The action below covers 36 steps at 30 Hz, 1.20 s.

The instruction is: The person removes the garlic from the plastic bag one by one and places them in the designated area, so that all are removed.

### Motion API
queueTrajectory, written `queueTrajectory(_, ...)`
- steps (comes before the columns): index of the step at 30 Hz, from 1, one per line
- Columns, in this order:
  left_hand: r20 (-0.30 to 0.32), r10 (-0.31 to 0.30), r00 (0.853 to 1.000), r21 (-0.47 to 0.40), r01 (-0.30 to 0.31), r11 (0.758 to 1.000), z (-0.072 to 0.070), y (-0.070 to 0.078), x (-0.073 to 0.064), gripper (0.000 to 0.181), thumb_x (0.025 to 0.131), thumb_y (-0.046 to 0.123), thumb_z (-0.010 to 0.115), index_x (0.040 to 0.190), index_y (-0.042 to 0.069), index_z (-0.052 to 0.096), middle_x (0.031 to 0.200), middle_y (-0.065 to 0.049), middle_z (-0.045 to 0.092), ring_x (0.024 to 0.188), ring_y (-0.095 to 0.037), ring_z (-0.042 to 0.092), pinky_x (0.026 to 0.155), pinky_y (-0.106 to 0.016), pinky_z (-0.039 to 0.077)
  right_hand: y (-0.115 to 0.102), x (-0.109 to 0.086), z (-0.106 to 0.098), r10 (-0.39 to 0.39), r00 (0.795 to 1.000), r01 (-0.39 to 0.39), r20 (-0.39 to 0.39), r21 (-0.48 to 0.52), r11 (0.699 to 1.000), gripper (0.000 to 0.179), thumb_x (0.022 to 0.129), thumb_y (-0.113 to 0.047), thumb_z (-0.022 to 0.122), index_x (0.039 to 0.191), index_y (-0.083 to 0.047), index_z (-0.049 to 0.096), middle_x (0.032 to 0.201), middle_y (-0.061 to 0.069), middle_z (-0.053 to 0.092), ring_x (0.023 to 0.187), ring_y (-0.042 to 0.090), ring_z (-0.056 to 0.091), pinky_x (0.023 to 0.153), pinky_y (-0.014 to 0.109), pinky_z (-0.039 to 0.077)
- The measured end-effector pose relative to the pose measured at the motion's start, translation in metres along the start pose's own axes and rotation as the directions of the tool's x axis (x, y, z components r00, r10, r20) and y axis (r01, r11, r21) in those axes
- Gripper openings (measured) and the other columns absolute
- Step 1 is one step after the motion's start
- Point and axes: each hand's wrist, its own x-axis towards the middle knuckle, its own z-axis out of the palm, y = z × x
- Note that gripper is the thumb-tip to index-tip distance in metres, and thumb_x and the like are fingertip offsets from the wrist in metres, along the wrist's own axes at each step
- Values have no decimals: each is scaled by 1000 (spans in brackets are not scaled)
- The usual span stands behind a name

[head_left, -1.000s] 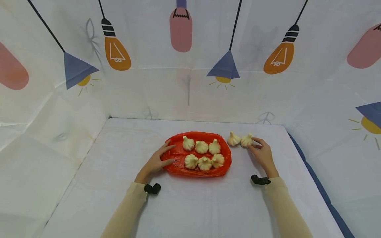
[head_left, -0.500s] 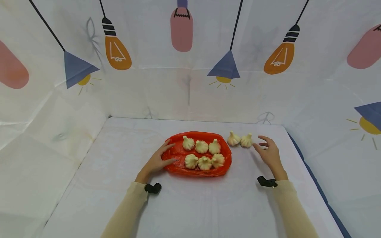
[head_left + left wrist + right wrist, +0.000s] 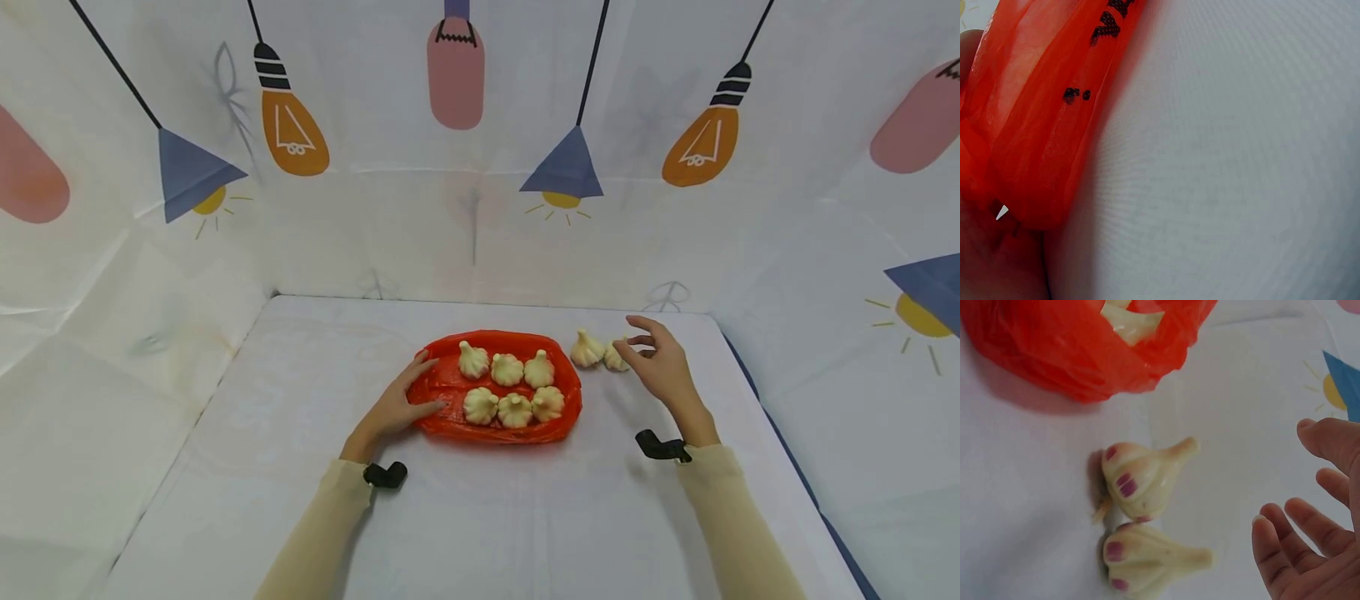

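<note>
Head view | our left hand (image 3: 393,408) rests spread on the red tray (image 3: 495,337) | our right hand (image 3: 663,367) spread, empty | careless brush could roll the outer garlic bulb (image 3: 1147,556)

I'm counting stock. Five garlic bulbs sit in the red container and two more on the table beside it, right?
Five is wrong: the head view shows six garlic bulbs in the red container, with two more on the table beside it.

Head camera looks forward and down; close wrist views share the red plastic (image 3: 480,434).
</note>
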Motion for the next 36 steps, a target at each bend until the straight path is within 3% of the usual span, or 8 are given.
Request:
queueTrajectory(4,6,-9,1000,-11,9,1000,0,-1,0,83,89,36,80,159,20,40,174,-1,13,160,-36,10,126,-65,14,-19,4,10,-8,996,7,94,7,1000,56,98,-24,72,146,-4,52,148,19,55,118,40,64,92,30,58)
queueTrajectory(6,4,-10,1000,-18,10,1000,0,-1,0,83,89,36,80,159,20,40,174,-1,13,160,-36,10,126,-65,13,-28,6,16,-14,991,11,137,19,1000,56,98,-24,72,147,-5,52,149,18,54,120,39,64,96,47,58)
queueTrajectory(8,2,-6,1000,-17,6,1000,0,0,0,83,88,36,80,159,19,40,174,-2,14,160,-37,10,125,-66,13,-35,7,21,-19,985,13,174,38,999,57,98,-25,73,147,-7,52,149,16,55,121,38,64,98,54,56)
queueTrajectory(19,9,-3,1000,1,3,1000,-1,1,-1,83,88,35,80,159,20,40,174,-2,14,160,-37,11,125,-66,14,-70,18,49,-112,929,91,354,76,993,60,96,-25,75,148,-9,51,146,17,57,127,39,60,106,55,52)
queueTrajectory(29,6,1,1000,6,-1,1000,-1,-1,-1,84,88,34,81,160,21,39,174,3,14,161,-31,9,127,-63,13,-102,33,73,-145,849,143,508,43,989,64,95,-29,76,150,-9,50,151,13,54,134,37,56,110,57,48)
queueTrajectory(36,3,10,1000,7,-10,1000,-1,-1,-1,84,88,36,81,160,21,39,174,4,14,161,-30,8,127,-62,12,-109,43,94,-156,789,155,595,52,986,64,96,-30,74,151,-11,49,151,15,54,138,39,53,111,61,45)
